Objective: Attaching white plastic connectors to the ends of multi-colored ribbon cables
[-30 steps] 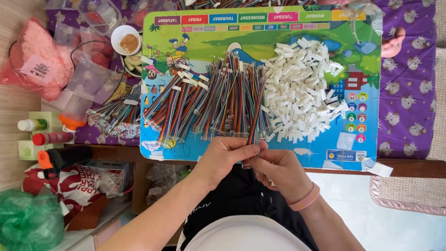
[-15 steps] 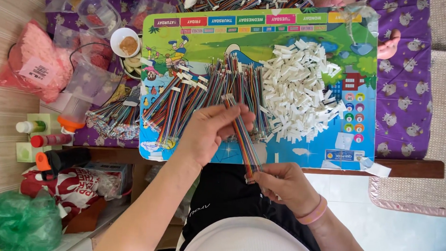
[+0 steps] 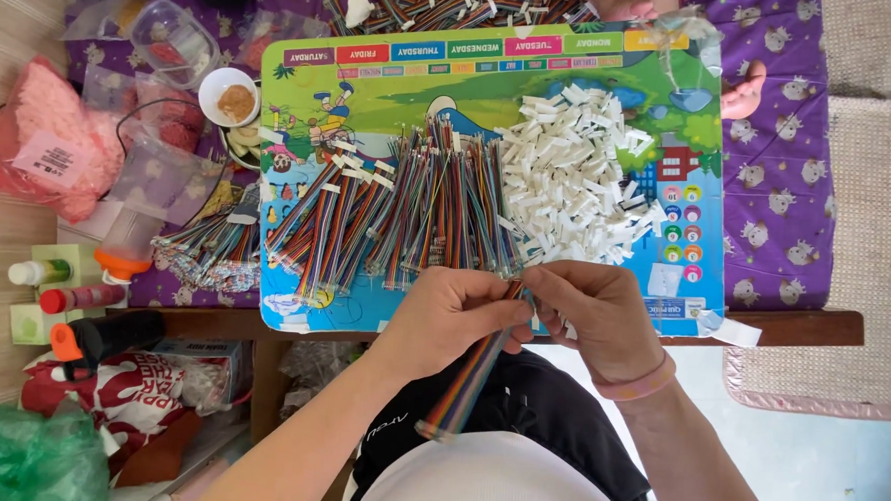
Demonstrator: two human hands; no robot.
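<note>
My left hand (image 3: 450, 314) and my right hand (image 3: 591, 314) meet at the near edge of a colourful picture board (image 3: 372, 87). Both pinch the top end of one rainbow ribbon cable (image 3: 465, 387), which hangs down over my lap. Just beyond my fingers lies a spread of similar multicoloured ribbon cables (image 3: 397, 213). To the right of those sits a heap of small white plastic connectors (image 3: 574, 181). A pink band circles my right wrist.
A small white bowl (image 3: 229, 96), clear plastic containers (image 3: 174, 43) and a pink bag (image 3: 45, 143) crowd the left of the purple-clothed table (image 3: 788, 195). More cable bundles (image 3: 205, 245) lie at the board's left edge. Another person's fingers (image 3: 741, 93) show at the far right. Bottles (image 3: 73, 294) stand lower left.
My left hand has come back from the cable pile toward me and joined my right hand on the cable's upper end; the cable now hangs lower over my lap.
</note>
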